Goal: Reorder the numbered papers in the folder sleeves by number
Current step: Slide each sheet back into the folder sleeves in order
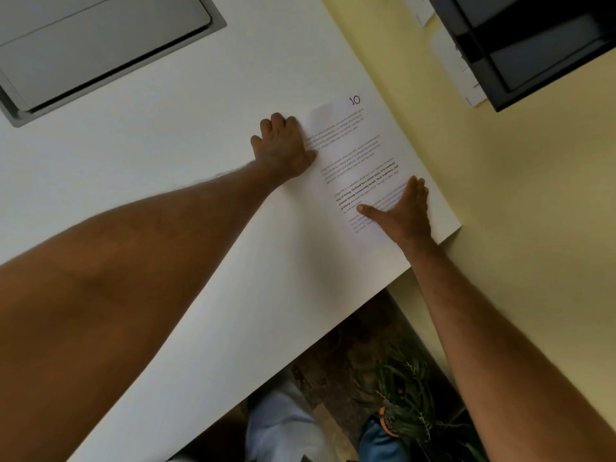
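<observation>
Paper numbered 10 (363, 155) flat on white table (206, 135), near its right corner. Left hand (283, 146) resting on sheet's left edge, fingers curled down onto it. Right hand (405, 211) pressing near end of sheet, palm flat, fingers straight, thumb spread. Grey hatch (100, 48) far left.

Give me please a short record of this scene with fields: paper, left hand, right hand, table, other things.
paper: sheet marked 10, flat on the table near its corner
left hand: left hand rests on the sheet's left edge, fingers curled
right hand: right hand flat on the lower part, thumb spread
table: white table
other things: grey panel set in the tabletop; plant on the floor
</observation>
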`<state>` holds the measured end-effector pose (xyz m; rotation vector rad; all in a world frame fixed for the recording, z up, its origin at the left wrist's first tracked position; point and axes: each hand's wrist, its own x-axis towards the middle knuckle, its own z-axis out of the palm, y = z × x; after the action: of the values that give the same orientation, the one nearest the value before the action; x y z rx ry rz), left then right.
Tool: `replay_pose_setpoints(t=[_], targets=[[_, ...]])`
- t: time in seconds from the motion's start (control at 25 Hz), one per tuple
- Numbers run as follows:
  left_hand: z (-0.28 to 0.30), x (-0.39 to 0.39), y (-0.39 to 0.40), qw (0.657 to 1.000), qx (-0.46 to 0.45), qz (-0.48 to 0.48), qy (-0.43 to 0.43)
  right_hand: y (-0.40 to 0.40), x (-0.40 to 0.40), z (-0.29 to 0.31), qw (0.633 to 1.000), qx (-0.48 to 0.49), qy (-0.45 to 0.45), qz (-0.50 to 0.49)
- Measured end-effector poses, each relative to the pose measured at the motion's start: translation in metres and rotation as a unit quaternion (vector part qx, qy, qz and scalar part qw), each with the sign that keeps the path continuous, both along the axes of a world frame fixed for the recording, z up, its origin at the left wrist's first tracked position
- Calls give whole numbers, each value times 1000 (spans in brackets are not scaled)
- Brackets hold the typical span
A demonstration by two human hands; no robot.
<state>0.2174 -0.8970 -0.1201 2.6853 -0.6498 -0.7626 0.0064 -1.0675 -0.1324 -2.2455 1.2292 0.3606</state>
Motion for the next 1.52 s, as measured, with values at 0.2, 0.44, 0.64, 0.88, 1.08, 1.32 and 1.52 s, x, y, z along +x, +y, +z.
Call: replay_pose_setpoints(t=[0.2, 0.44, 0.64, 0.88, 1.08, 1.32, 1.52], targets=[[6, 3, 0, 944, -173, 166, 229, 4, 3, 9, 1000, -16, -21, 11], [18, -70, 56, 723, -422, 346, 423, 63, -6, 35, 999, 27, -38, -22], [30, -131, 134, 744, -413, 366, 377, 152, -29, 45, 997, 65, -48, -14], [58, -155, 269, 757, -374, 390, 368, 253, -40, 67, 979, 194, -53, -28], [85, -162, 391, 721, -401, 401, 399, 343, -25, 92, 931, 351, -91, -48], [95, -167, 533, 706, -416, 458, 344, 461, -16, 112, 903, 404, -146, -11], [96, -180, 639, 702, -433, 481, 298, 563, -19, 117, 891, 419, -171, 28]])
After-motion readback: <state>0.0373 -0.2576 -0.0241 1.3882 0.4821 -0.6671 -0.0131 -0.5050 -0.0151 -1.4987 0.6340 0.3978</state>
